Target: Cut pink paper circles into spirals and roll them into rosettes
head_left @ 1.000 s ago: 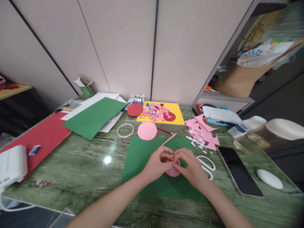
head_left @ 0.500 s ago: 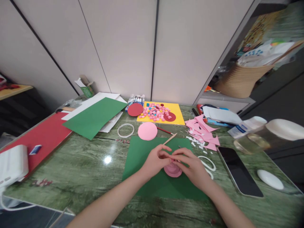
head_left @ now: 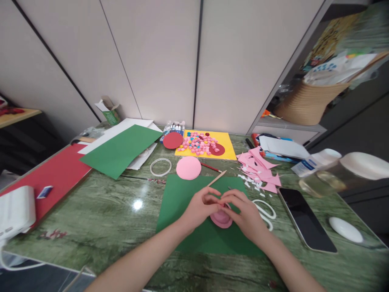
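Note:
My left hand (head_left: 197,209) and my right hand (head_left: 246,213) meet over a round pink paper piece (head_left: 221,220) with a raised middle. The fingertips of both are pinched together at its upper edge, where a small reddish bit shows between them; the fingers hide most of that spot. Under them lies a green paper sheet (head_left: 173,207). Just beyond my left hand, a pointed wooden stick (head_left: 217,178) rests on the sheet. White-handled scissors (head_left: 266,209) lie beside my right hand, their blades mostly hidden.
Pink paper discs (head_left: 188,168) lie behind the green sheet. Small pink balls (head_left: 200,144) cover part of a yellow sheet (head_left: 227,140). Pink scraps (head_left: 258,168) and a phone (head_left: 306,219) are on the right. Red paper (head_left: 60,174) and another green sheet (head_left: 121,150) lie left.
The fingers of both hands have shifted slightly around the pink paper piece, which is tilted a little differently. Everything else on the table stays where it was.

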A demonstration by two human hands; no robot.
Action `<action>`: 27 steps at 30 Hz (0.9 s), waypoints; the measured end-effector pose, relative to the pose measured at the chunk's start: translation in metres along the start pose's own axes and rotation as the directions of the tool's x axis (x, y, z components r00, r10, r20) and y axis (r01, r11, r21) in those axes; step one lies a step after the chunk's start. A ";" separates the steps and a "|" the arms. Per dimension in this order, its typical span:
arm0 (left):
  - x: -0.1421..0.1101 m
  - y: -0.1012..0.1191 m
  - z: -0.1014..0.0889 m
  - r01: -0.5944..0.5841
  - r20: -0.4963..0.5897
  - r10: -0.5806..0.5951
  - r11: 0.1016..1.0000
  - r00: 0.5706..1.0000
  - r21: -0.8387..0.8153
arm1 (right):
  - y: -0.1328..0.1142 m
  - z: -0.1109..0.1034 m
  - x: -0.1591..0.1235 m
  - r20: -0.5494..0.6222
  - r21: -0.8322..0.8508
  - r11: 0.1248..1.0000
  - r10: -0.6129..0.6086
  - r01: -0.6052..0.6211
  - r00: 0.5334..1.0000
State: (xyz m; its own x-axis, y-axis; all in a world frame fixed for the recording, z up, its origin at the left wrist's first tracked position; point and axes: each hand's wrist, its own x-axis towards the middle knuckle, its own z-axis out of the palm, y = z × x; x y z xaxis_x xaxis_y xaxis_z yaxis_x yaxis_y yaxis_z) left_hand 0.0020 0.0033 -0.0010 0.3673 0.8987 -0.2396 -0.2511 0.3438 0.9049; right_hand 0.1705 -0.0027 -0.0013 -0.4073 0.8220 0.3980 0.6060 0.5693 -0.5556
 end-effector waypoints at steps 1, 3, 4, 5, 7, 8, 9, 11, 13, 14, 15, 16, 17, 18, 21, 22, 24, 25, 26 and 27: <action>0.000 0.000 0.000 0.002 0.002 -0.002 1.000 1.000 -0.009 | -0.001 0.000 0.000 0.004 0.003 1.000 0.009 -0.009 1.000; -0.001 -0.001 0.001 0.001 0.009 -0.001 1.000 1.000 -0.019 | -0.003 -0.001 0.001 0.013 0.015 1.000 0.025 -0.025 1.000; -0.001 -0.001 0.001 0.002 0.013 -0.002 1.000 1.000 -0.022 | -0.003 -0.001 0.001 0.014 0.021 0.999 0.031 -0.032 0.999; -0.001 -0.002 0.001 0.003 0.017 -0.003 1.000 1.000 -0.025 | -0.004 0.000 0.001 0.014 0.027 0.999 0.038 -0.038 0.999; -0.001 -0.002 0.001 0.007 0.021 -0.006 1.000 1.000 -0.027 | -0.005 0.000 0.001 0.013 0.029 0.998 0.049 -0.050 0.999; -0.001 -0.002 0.001 0.009 0.022 -0.008 1.000 1.000 -0.027 | -0.006 0.001 0.001 0.013 0.025 0.998 0.053 -0.053 0.999; -0.001 -0.002 0.001 0.010 0.019 -0.010 1.000 1.000 -0.027 | -0.006 0.001 0.000 0.013 0.019 0.998 0.053 -0.053 0.999; -0.001 -0.001 0.002 0.015 0.007 -0.015 0.999 1.000 -0.031 | -0.005 0.001 0.000 0.008 0.002 0.999 0.044 -0.044 0.999; -0.002 0.001 0.002 0.019 -0.011 -0.020 0.999 1.000 -0.045 | -0.004 -0.001 -0.001 -0.007 -0.015 1.000 0.016 -0.016 1.000; -0.002 0.002 0.002 0.022 -0.019 -0.023 0.998 1.000 -0.053 | -0.003 -0.001 -0.001 -0.016 -0.022 1.000 -0.003 0.003 1.000; -0.002 0.003 0.001 0.026 -0.024 -0.027 0.998 0.999 -0.060 | -0.003 -0.002 -0.001 -0.024 -0.026 0.999 -0.021 0.020 0.999; -0.001 0.003 0.001 0.029 -0.023 -0.031 0.997 0.999 -0.066 | -0.002 -0.003 -0.001 -0.033 -0.029 0.999 -0.036 0.035 0.999; -0.001 0.003 0.000 0.031 -0.018 -0.033 0.997 0.999 -0.070 | -0.001 -0.004 -0.001 -0.042 -0.031 0.998 -0.048 0.047 0.998; -0.001 0.003 -0.001 0.033 -0.009 -0.034 0.997 0.999 -0.072 | -0.001 -0.004 -0.001 -0.047 -0.031 0.998 -0.054 0.053 0.997; 0.001 0.003 -0.004 0.041 0.031 -0.039 0.997 0.999 -0.071 | 0.000 -0.006 -0.001 -0.051 -0.021 0.998 -0.058 0.057 0.997; 0.002 0.002 -0.005 0.046 0.044 -0.043 0.997 0.998 -0.067 | -0.001 -0.006 -0.001 -0.046 -0.012 0.998 -0.054 0.054 0.997; 0.003 0.003 -0.008 0.060 0.072 -0.056 0.997 0.996 -0.054 | -0.001 -0.007 -0.001 -0.025 0.010 0.999 -0.037 0.037 0.999; 0.003 0.003 -0.009 0.066 0.089 -0.062 0.997 0.994 -0.044 | -0.001 -0.008 -0.002 -0.009 0.023 0.999 -0.027 0.027 1.000; 0.003 0.004 -0.010 0.071 0.107 -0.067 0.997 0.992 -0.030 | -0.002 -0.008 -0.002 0.014 0.038 0.999 -0.019 0.019 1.000; 0.004 0.004 -0.011 0.074 0.127 -0.073 0.997 0.989 -0.010 | -0.002 -0.009 -0.002 0.044 0.053 0.999 -0.015 0.012 0.999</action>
State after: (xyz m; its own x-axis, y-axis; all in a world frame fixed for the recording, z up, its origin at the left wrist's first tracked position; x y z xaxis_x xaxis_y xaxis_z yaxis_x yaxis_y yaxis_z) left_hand -0.0076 0.0109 -0.0019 0.4949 0.8298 -0.2581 -0.2323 0.4125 0.8808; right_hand 0.1761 -0.0054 0.0057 -0.4461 0.8134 0.3734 0.5640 0.5794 -0.5884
